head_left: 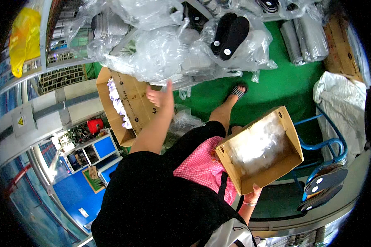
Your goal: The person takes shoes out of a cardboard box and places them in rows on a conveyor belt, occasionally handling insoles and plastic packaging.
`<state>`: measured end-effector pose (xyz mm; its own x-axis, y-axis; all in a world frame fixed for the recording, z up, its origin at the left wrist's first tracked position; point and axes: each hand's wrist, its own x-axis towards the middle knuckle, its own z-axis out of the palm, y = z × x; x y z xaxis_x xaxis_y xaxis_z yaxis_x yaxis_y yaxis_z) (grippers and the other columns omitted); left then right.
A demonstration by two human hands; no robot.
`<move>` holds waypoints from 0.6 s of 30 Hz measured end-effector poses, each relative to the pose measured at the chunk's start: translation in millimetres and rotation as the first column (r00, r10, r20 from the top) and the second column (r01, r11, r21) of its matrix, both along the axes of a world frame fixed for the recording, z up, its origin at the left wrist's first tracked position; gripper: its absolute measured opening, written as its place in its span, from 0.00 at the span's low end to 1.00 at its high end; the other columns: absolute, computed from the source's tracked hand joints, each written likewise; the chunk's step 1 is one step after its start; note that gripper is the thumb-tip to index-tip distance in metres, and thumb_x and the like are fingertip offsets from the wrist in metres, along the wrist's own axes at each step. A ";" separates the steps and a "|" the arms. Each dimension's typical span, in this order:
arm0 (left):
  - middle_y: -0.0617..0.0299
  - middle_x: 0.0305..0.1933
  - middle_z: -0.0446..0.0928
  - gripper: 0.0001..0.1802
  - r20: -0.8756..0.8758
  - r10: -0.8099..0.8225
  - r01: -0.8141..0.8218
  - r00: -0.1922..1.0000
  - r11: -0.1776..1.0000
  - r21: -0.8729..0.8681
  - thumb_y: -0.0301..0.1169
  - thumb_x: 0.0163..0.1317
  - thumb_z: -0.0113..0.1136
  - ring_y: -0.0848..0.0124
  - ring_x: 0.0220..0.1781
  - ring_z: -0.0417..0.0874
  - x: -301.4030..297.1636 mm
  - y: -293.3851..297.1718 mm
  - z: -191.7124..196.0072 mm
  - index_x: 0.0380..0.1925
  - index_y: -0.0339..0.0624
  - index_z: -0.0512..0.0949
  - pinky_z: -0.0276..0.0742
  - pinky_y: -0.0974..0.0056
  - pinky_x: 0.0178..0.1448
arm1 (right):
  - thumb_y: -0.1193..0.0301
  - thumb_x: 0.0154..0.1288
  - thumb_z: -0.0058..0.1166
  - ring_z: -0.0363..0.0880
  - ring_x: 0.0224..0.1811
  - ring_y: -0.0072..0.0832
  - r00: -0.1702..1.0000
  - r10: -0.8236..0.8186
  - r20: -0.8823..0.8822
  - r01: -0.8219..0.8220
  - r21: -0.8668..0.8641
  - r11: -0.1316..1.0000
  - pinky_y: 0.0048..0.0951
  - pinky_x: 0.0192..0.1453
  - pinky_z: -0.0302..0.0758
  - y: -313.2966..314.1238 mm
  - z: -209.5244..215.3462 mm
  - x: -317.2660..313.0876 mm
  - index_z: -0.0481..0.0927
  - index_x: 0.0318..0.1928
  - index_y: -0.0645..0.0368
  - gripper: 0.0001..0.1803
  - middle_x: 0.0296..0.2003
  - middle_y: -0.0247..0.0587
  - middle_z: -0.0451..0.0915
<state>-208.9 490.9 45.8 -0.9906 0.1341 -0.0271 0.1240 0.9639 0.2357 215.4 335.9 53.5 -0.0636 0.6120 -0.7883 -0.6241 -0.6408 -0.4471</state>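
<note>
The left hand (160, 95), fingers spread open, touches plastic bags (160, 53) at upper centre; the right hand (252, 194) grips a cardboard box (290, 136) from below.

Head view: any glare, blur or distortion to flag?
Head view: strong fisheye bend, black corners; the pipes at left curve. Glare whitens the plastic bags up top, and the lining of the cardboard box held by the right hand is blown out. The left hand, raised toward the bags, looks slightly soft. The green floor is evenly lit, with no hard shadows.
</note>
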 end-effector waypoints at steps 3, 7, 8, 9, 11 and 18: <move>0.46 0.58 0.50 0.51 -0.415 -0.008 0.066 0.910 0.990 0.126 0.55 0.39 0.58 0.56 0.60 0.54 -49.3 17.4 17.4 0.58 0.42 0.46 0.51 0.49 0.58 | 0.66 0.38 0.59 0.63 0.51 0.35 0.998 0.059 -0.019 -0.058 0.050 0.997 0.36 0.55 0.60 14.9 3.2 3.5 0.57 0.55 0.58 0.40 0.49 0.39 0.63; 0.53 0.42 0.69 0.28 0.108 -0.256 0.228 0.961 0.948 0.221 0.46 0.51 0.51 0.65 0.48 0.68 -121.5 19.3 22.9 0.47 0.38 0.65 0.60 0.60 0.53 | 0.66 0.38 0.59 0.62 0.51 0.34 0.990 0.124 -0.069 -0.119 0.081 0.990 0.36 0.56 0.60 32.3 1.4 -0.3 0.57 0.55 0.58 0.40 0.49 0.39 0.63; 0.55 0.38 0.71 0.22 0.033 -0.322 0.283 0.946 0.871 0.403 0.43 0.54 0.48 0.67 0.44 0.70 -91.4 35.5 52.1 0.44 0.38 0.67 0.62 0.63 0.51 | 0.66 0.38 0.59 0.62 0.51 0.34 0.990 0.131 -0.046 -0.126 0.089 0.988 0.35 0.55 0.60 38.4 4.1 -4.3 0.57 0.55 0.58 0.40 0.49 0.39 0.63; 0.58 0.34 0.73 0.18 -0.054 -0.365 0.329 0.930 0.755 0.567 0.39 0.58 0.46 0.69 0.41 0.72 -63.0 43.5 83.4 0.41 0.38 0.70 0.63 0.65 0.49 | 0.66 0.38 0.59 0.62 0.51 0.34 0.990 0.140 -0.024 -0.137 0.099 0.986 0.35 0.55 0.60 46.2 9.4 -7.7 0.57 0.55 0.58 0.40 0.48 0.39 0.63; 0.61 0.35 0.72 0.13 -0.193 -0.629 0.607 0.753 0.550 0.573 0.31 0.61 0.38 0.73 0.40 0.70 -22.4 39.2 132.2 0.40 0.39 0.70 0.64 0.70 0.45 | 0.66 0.37 0.59 0.63 0.51 0.34 0.988 0.153 0.014 -0.154 0.109 0.982 0.35 0.55 0.60 59.3 22.7 -14.0 0.57 0.54 0.58 0.40 0.48 0.38 0.64; 0.57 0.33 0.74 0.19 -0.273 -0.953 0.828 -0.131 -0.257 0.499 0.27 0.54 0.42 0.65 0.34 0.74 62.1 46.3 261.5 0.48 0.45 0.57 0.64 0.59 0.44 | 0.65 0.36 0.59 0.63 0.50 0.35 0.992 0.124 0.005 -0.123 0.197 0.973 0.34 0.54 0.60 71.7 48.0 -3.6 0.59 0.53 0.59 0.39 0.48 0.39 0.64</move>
